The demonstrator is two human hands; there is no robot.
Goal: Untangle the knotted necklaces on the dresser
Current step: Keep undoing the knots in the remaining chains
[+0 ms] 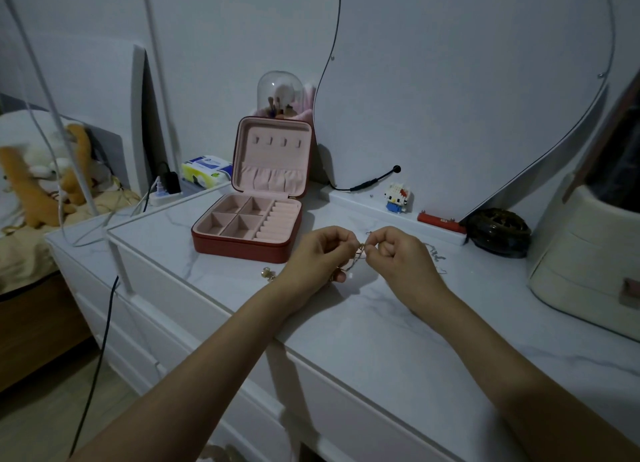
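Observation:
Both my hands are raised just above the white marble dresser top (363, 340), fingertips meeting over a knot of thin gold necklace chains (358, 255). My left hand (318, 257) pinches the chains from the left, and loose strands hang under its palm. My right hand (394, 257) pinches the same knot from the right. More thin chain (437, 255) lies on the marble behind my right hand. A small gold pendant (267, 272) rests on the top left of my left wrist.
An open red jewellery box (249, 226) with pink lining stands behind my left hand. A dark round bowl (498, 233) and a cream drawer case (588, 253) sit at the right. A brick figure (398, 198), a mirror and cables line the back.

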